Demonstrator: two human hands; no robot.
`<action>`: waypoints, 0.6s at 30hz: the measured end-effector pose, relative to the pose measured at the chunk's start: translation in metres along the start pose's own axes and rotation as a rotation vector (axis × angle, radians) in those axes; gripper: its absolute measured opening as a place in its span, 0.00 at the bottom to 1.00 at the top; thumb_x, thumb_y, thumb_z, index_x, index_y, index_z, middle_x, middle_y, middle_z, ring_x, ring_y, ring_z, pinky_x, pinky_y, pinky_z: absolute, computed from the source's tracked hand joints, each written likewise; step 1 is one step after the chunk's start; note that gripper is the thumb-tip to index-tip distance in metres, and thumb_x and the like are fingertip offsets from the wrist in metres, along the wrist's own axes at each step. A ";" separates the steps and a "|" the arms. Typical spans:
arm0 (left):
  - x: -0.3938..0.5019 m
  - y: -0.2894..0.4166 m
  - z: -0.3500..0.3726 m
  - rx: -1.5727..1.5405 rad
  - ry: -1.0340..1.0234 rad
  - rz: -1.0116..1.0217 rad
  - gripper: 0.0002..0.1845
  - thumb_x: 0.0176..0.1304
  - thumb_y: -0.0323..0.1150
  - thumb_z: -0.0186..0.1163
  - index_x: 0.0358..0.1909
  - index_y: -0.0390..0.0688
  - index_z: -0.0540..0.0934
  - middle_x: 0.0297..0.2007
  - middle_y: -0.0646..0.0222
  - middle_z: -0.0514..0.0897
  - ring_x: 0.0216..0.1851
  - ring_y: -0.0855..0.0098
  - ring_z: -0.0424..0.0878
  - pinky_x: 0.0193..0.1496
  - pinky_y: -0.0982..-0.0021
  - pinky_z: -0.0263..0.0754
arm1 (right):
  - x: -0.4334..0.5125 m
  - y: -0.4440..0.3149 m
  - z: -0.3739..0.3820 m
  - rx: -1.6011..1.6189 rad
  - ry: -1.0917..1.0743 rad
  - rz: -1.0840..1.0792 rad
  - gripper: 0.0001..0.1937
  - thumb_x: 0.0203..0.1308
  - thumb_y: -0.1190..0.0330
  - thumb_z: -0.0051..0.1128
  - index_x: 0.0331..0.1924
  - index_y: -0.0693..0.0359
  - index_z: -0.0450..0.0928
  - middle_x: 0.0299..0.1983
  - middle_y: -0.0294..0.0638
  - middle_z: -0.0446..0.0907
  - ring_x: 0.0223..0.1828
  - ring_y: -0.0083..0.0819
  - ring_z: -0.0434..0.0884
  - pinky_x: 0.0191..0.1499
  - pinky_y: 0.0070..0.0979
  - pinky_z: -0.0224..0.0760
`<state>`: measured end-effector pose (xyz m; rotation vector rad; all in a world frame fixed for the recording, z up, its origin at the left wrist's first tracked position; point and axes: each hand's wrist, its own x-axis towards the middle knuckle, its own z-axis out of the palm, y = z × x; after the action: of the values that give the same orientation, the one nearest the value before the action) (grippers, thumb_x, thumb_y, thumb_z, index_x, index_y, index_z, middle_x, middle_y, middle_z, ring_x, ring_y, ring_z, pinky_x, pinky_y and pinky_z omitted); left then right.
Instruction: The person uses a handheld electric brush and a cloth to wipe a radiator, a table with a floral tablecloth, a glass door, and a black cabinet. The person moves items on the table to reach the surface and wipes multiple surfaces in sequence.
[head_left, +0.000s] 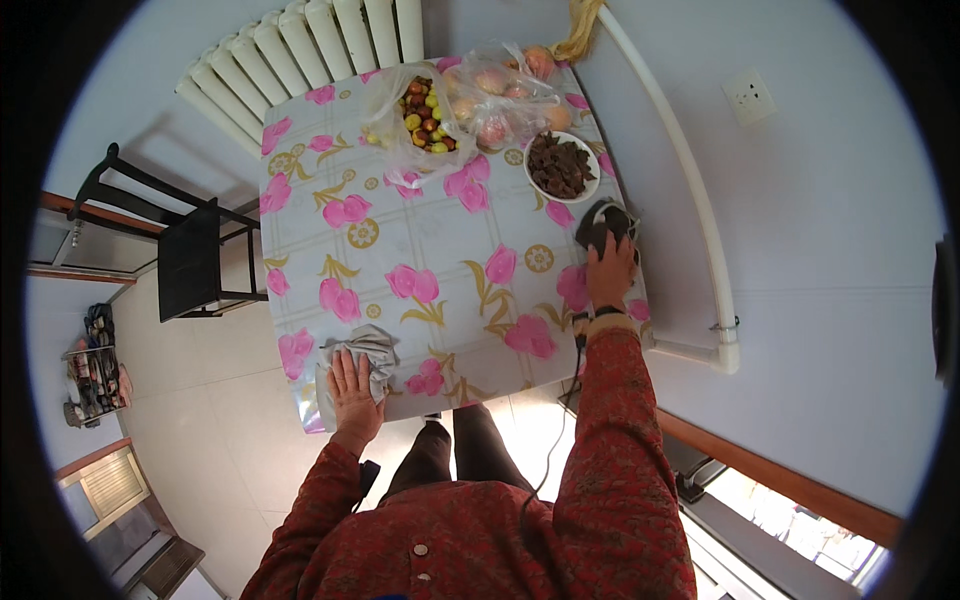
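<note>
A table (450, 345) covered in floral plastic cloth stands before me. At its near left corner my left hand (354, 394) lies on a crumpled grey cloth (373, 346), fingers together and stretched forward; whether it grips any fabric is not plain. By the right edge my right hand (611, 270) touches a dark object with a light strap or cord (609, 219); its fingertips rest on the near side, and the grip is unclear. Just beyond that object sits a white bowl (529, 180) of dark brown, leaf-like pieces (559, 165).
At the table's far side lie an opened plastic bag of jujubes (427, 120) and bags of round reddish fruit (491, 105). A radiator (315, 45) stands behind, a black chair (187, 262) on the left. A white pipe (690, 172) runs along the right wall.
</note>
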<state>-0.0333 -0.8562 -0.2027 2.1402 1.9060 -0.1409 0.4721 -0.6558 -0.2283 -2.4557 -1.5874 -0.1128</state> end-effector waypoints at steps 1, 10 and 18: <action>0.000 0.000 -0.001 -0.007 0.017 0.010 0.51 0.60 0.48 0.67 0.79 0.41 0.53 0.80 0.46 0.43 0.81 0.43 0.38 0.80 0.42 0.33 | -0.019 0.011 -0.007 0.001 0.023 -0.047 0.30 0.68 0.52 0.57 0.69 0.56 0.70 0.71 0.57 0.67 0.72 0.57 0.64 0.71 0.51 0.60; -0.002 0.002 -0.005 -0.039 0.053 0.005 0.50 0.61 0.49 0.67 0.79 0.41 0.54 0.80 0.46 0.46 0.81 0.44 0.40 0.79 0.43 0.35 | -0.153 0.019 -0.018 -0.032 0.027 0.205 0.31 0.66 0.52 0.58 0.69 0.57 0.71 0.75 0.58 0.60 0.75 0.57 0.60 0.74 0.55 0.53; -0.002 -0.001 -0.005 -0.072 0.059 0.019 0.50 0.61 0.47 0.68 0.80 0.42 0.53 0.80 0.48 0.45 0.82 0.46 0.38 0.80 0.44 0.35 | -0.257 -0.207 -0.021 0.288 -0.136 -0.614 0.34 0.54 0.56 0.66 0.67 0.54 0.72 0.73 0.53 0.65 0.75 0.56 0.61 0.73 0.56 0.53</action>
<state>-0.0347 -0.8571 -0.1975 2.1370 1.8916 -0.0048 0.1789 -0.8076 -0.2252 -1.7323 -2.1892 0.1794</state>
